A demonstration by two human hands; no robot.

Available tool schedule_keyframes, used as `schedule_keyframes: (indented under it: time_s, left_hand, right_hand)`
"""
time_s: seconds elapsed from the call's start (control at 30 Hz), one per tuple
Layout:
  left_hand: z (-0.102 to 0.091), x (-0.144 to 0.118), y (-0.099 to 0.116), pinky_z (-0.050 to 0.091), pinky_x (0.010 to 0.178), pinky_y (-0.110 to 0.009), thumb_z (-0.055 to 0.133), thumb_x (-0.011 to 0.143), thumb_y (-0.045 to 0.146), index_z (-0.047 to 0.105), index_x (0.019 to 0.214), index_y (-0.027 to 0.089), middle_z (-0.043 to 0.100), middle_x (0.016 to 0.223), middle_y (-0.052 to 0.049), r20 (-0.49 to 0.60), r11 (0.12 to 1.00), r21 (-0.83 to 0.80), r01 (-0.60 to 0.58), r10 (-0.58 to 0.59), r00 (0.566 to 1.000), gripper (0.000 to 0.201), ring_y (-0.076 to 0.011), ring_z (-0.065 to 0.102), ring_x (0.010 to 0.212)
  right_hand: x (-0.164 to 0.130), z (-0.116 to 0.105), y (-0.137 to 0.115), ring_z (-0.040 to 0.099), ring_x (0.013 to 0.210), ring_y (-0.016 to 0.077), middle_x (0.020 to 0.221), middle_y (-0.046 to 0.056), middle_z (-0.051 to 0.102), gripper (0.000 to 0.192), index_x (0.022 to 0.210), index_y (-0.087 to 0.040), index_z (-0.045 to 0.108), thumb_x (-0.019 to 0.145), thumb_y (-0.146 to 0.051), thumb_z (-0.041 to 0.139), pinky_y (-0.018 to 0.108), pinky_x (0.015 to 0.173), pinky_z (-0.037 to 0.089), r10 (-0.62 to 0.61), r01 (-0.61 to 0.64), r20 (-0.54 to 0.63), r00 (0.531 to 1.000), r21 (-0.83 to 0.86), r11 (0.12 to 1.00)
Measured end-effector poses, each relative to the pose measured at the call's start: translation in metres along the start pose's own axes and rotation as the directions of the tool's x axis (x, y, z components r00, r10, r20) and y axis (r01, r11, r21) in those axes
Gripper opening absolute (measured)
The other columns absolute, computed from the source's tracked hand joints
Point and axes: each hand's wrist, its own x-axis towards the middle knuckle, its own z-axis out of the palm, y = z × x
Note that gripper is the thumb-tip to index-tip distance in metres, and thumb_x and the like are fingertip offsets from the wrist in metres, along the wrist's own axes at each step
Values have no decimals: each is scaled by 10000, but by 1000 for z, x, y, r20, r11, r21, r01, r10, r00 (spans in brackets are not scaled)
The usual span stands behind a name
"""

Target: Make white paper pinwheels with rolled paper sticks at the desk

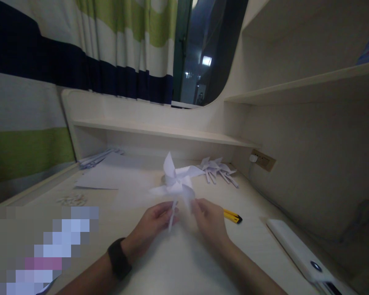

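A white paper pinwheel (177, 186) stands upright in front of me at the middle of the desk, its curled blades spread wide. My left hand (160, 217), with a black band at the wrist, is closed around its thin white paper stick (172, 219) just below the blades. On the other side, my right hand (207, 217) has its fingers closed at the tip of the lower right blade. The exact contact of those fingertips is partly hidden and slightly blurred.
Several finished pinwheels (217, 166) lie at the back right. Paper sheets (104, 174) and rolled paper sticks (100, 157) lie at the back left, with small pale pieces (72, 200) nearer. A yellow cutter (232, 216) and a long white device (298, 248) are right.
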Motion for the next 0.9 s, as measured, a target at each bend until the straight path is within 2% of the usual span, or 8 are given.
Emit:
schedule_keyframes:
  time_s: [0.1,0.2,0.3,0.37,0.5,0.57,0.7,0.9]
  left_hand:
    - [4,-1,4,466,783,-326,671,786,451,683,1065,179,679,1022,-109,80,998,29,-49,46,996,391,-204,613,861]
    - [9,-4,8,468,726,-309,694,766,437,696,986,149,693,894,-96,121,993,89,-77,66,990,362,-197,614,782]
    - [12,-6,8,453,618,-280,693,754,468,694,837,118,660,694,-61,170,992,103,-79,60,984,359,-175,591,637]
    - [12,-7,6,445,609,-276,689,757,468,687,814,115,654,685,-57,170,995,72,-63,51,984,358,-172,587,626]
    - [8,-6,4,440,643,-272,704,760,395,682,882,128,669,773,-61,65,1000,9,-12,11,998,294,-171,590,688]
    - [6,-5,3,430,621,-263,709,754,368,675,870,129,661,763,-61,-3,1000,26,16,-16,1000,268,-167,582,682]
    - [1,-2,-2,384,563,-238,716,734,334,666,843,127,622,709,-41,-63,997,72,34,-29,998,240,-143,546,625]
    - [-2,4,-13,341,551,-239,645,794,368,676,1084,137,620,712,-35,54,985,171,-23,14,998,372,-115,482,572]
  right_hand:
    - [-4,9,-7,549,509,129,554,8,616,361,604,-172,615,885,-367,499,218,497,397,118,-138,109,987,195,971]
    - [-9,19,-11,508,450,110,497,-7,582,396,555,-171,585,858,-421,535,202,443,371,195,-266,239,951,312,912]
    - [-12,24,-14,408,338,83,415,-32,510,464,520,-177,560,859,-489,503,196,363,299,194,-357,419,887,353,865]
    - [-13,22,-14,406,338,80,426,-30,519,452,535,-175,577,854,-490,511,195,360,294,158,-339,460,874,343,876]
    - [-9,12,-8,490,446,110,483,-4,561,362,563,-169,606,833,-407,566,204,431,353,81,-150,265,961,250,956]
    - [-5,7,-1,495,452,119,480,-3,560,334,601,-166,624,843,-382,548,214,449,365,91,-125,165,982,205,971]
    - [5,2,13,510,454,124,517,-12,582,282,898,-148,673,866,-379,514,221,471,378,191,-197,51,980,195,961]
    - [16,-16,6,493,440,126,516,-26,582,362,1138,-121,585,891,-343,442,215,465,365,281,-276,11,960,222,935]
